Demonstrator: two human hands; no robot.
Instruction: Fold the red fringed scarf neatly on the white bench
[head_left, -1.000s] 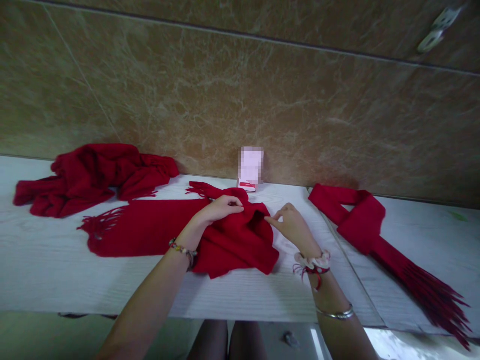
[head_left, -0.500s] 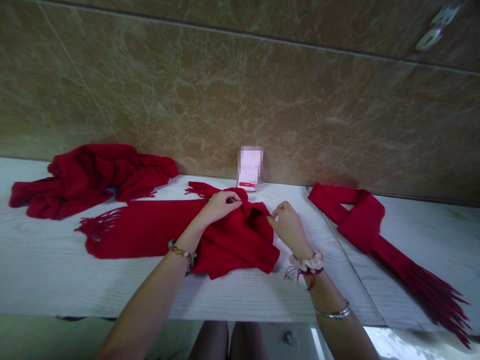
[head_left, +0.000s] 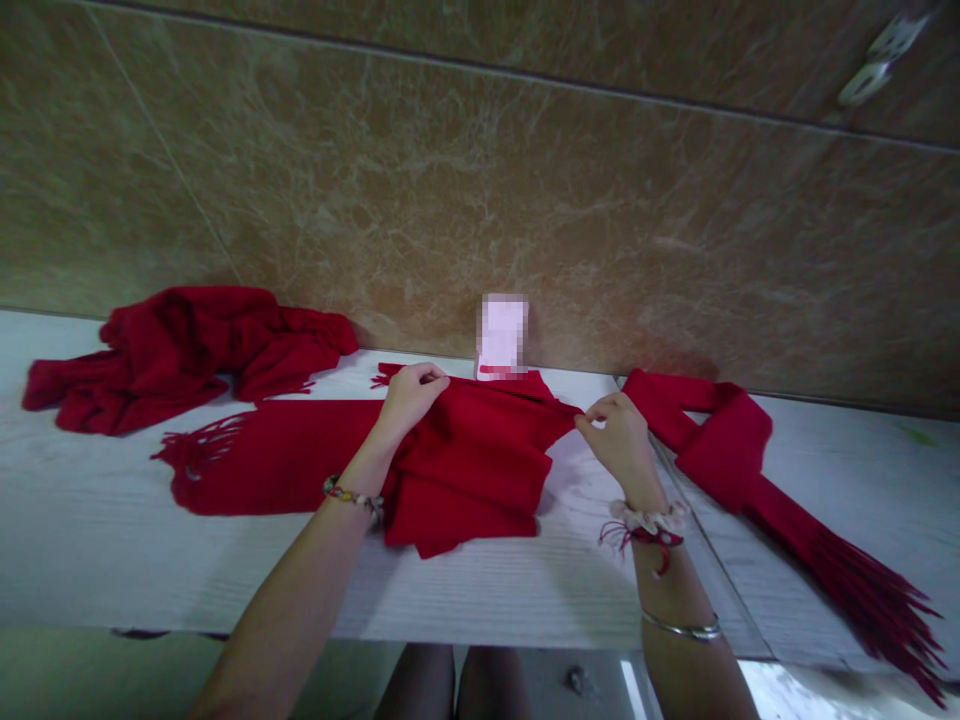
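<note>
- Brown marbled tile wall: it fills the upper half of the view, crossed by pale joints, and meets the back of the table.
- White wood-grain table: it runs the full width, with a seam slanting across it on the right.
- Fringed red scarf: it lies flat in the middle of the table, its tassels pointing left; its right portion is doubled over in loose layers, and the upper edge is drawn up between the two hands.
- Crumpled red scarf: heaped at the left against the wall, near the flat one.
- Looped red scarf: on the right, bent round into a loop, its long tassels trailing over the table's front edge.
- Right hand: thumb and forefinger pinch the outstretched corner of the middle scarf, the other fingers curled in.
- Left hand: thumb and forefinger meet on the same scarf's upper edge, the wrist lying across the cloth.
- Pale pink panel: it leans upright against the wall just behind the middle scarf (its face is pixelated, so I cannot tell what it shows).
- White scrunchie: round the right wrist.
- Beaded bracelet: round the left wrist.
</note>
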